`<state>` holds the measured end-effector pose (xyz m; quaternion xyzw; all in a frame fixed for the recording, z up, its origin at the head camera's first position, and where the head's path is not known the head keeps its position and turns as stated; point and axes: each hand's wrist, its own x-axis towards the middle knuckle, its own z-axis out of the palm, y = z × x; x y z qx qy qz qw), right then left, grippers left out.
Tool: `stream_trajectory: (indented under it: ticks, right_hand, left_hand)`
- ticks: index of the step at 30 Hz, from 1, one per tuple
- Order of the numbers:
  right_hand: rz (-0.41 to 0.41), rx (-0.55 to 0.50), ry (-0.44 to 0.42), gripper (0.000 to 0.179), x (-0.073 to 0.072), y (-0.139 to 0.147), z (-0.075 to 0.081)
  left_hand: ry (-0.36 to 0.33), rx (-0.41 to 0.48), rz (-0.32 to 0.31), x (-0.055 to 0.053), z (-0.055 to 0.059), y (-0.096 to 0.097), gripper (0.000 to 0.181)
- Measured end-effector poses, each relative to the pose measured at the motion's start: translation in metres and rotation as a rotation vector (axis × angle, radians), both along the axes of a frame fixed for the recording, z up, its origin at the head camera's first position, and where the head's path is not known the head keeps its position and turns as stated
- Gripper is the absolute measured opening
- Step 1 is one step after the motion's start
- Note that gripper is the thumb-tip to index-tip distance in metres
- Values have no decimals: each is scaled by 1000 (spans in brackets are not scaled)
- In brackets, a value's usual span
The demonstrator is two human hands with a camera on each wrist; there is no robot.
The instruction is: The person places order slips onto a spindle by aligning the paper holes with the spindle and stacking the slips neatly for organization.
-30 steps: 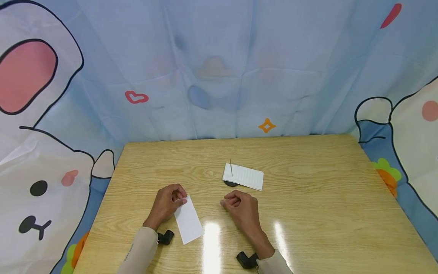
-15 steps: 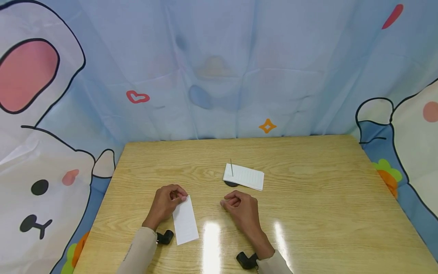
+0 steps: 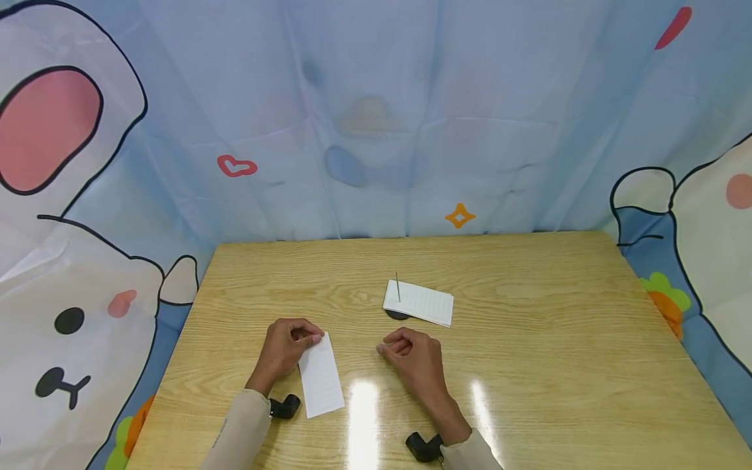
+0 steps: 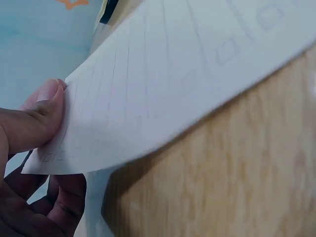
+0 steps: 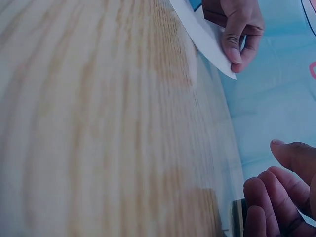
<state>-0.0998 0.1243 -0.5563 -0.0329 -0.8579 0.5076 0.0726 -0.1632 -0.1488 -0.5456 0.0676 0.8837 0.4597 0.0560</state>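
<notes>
My left hand [image 3: 286,344] pinches one end of a white paper slip [image 3: 322,380] between thumb and fingers. The left wrist view shows faint printed lines and small boxes on the slip [image 4: 143,94], which bends a little and slants over the wood. My right hand [image 3: 414,360] hovers to the right of it, fingers loosely bent, with nothing between them in the right wrist view. Beyond that hand, a receipt spike [image 3: 397,286] stands upright through a stack of white slips [image 3: 422,303], its black base [image 3: 397,314] partly covered by the stack.
The wooden table [image 3: 529,339] reaches back to a light blue printed curtain [image 3: 376,196]. Black wrist cameras [image 3: 285,407] sit at both cuffs. Light glares off the tabletop near the front.
The free end of the slip in my left hand swung left, then slightly back right. My right hand and the spiked stack stay almost where they were.
</notes>
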Motion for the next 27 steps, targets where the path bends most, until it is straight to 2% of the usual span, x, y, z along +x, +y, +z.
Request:
stream_trajectory:
  ticks: [7,13,17,27]
  right_hand:
    - [30,-24,5,12,1,-2,1]
    - [62,-38,7,12,2,-5,2]
    - [110,-48,-10,15,3,-6,2]
    - [292,-102,-55,25,6,-8,3]
  left_hand:
    - [13,54,14,1,-1,2,5]
    - [5,152,58,0,0,4,6]
    - [12,200,84,0,1,6,5]
    - [37,248,115,1,4,7,5]
